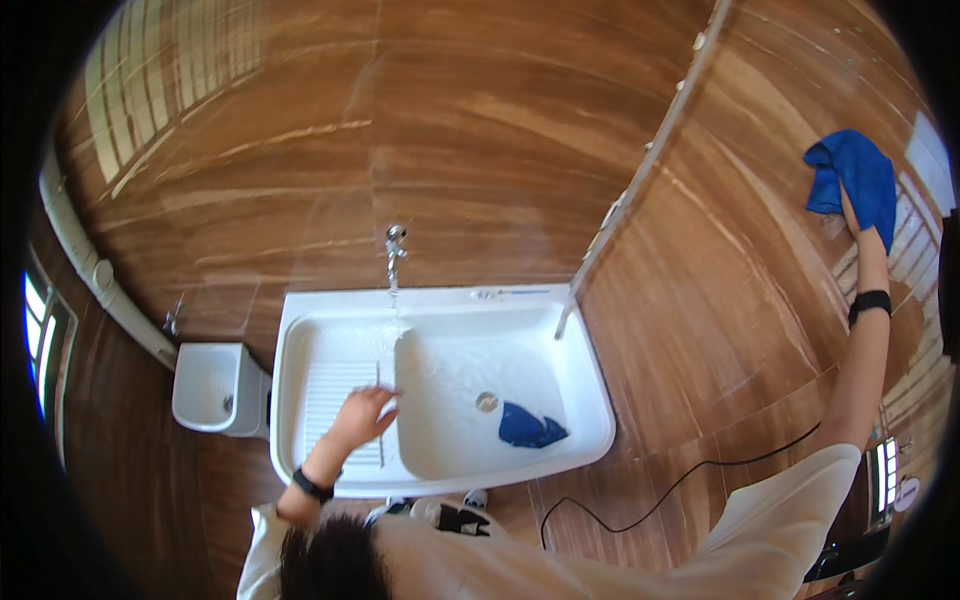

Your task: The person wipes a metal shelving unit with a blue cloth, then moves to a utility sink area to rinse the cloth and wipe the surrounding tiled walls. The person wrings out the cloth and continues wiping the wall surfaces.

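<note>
My left hand [364, 417] hovers over the ribbed washboard [330, 390] on the left of a white laundry sink [600, 390]. Its fingers are loosely apart, and nothing is in them. Far out to the right, my right hand [849, 213] holds a blue cloth [859, 161] at the brown marble-patterned wall [735, 247]; the cloth hides most of the fingers. A second blue cloth [525, 426] lies crumpled in the sink basin, right of the drain [487, 402]. Water runs from a chrome tap [395, 244] onto the sink's divider area.
A small white basin [206, 386] stands left of the sink, below another tap [172, 319]. A pale pipe [105, 277] runs down the left wall. One slanting pole [637, 180] reaches into the sink's back right corner. A black cable [622, 531] curves across the floor.
</note>
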`<state>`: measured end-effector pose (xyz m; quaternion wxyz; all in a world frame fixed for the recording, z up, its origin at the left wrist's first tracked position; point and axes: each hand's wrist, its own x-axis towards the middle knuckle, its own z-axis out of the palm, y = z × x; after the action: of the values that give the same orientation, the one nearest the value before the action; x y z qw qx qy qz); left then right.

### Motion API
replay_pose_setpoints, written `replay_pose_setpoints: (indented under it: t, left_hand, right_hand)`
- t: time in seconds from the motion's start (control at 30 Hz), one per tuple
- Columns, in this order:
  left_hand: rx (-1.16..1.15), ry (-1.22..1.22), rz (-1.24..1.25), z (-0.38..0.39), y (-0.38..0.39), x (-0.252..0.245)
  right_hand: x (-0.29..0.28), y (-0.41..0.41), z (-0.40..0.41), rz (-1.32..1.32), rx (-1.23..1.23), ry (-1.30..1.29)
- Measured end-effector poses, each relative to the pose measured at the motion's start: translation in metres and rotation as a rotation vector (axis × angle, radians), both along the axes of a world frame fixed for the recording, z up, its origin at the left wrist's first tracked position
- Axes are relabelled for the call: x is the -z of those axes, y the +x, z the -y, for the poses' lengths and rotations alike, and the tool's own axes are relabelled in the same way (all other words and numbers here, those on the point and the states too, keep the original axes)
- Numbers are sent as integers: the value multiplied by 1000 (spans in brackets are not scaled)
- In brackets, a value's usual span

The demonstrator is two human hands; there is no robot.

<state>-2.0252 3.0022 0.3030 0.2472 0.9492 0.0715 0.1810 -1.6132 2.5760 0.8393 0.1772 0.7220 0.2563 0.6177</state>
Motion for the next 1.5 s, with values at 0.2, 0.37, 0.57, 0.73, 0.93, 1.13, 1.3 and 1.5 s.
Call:
replay_pose_setpoints:
  t: [0.2,0.37,0.57,0.73,0.93,1.13,1.3,1.5]
  left_hand:
    - [-87,8,225,-61,78,-42]
    - [-88,21,284,-133,161,-26]
    - [-126,75,177,-173,225,14]
    - [-310,186,-50,-167,243,6]
    - [-310,495,-105,-160,230,-25]
    - [-203,565,-52,-168,199,-23]
    - [-117,248,130,-152,163,-21]
    - [56,110,97,-94,40,-55]
  right_hand:
    - [34,1,28,25,-133,90]
    - [62,3,49,0,-253,194]
    - [91,4,82,-52,-366,359]
    - [110,-1,111,-100,-449,500]
    - [137,-18,132,-138,-517,630]
    - [157,-45,131,-170,-592,754]
    - [173,-80,95,-246,-672,920]
    - [225,-77,53,-63,-655,698]
